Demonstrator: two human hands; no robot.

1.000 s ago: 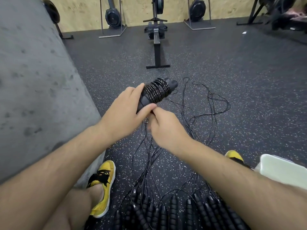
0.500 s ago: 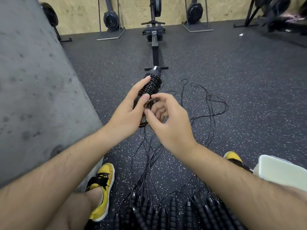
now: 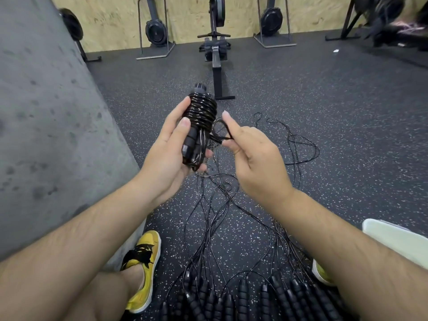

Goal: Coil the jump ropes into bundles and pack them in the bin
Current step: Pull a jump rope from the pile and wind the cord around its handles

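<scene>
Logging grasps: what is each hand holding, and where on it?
The left hand grips the coiled jump rope bundle by its lower half; the right hand pinches its loose cord end.

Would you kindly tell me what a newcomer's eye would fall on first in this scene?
The tightly coiled jump rope stands out at centre, held in the left hand, while the right hand pinches its loose end just beside it. Below, loose ropes sprawl over the speckled floor toward a row of handles at the bottom edge, with a yellow shoe at lower left.
</scene>
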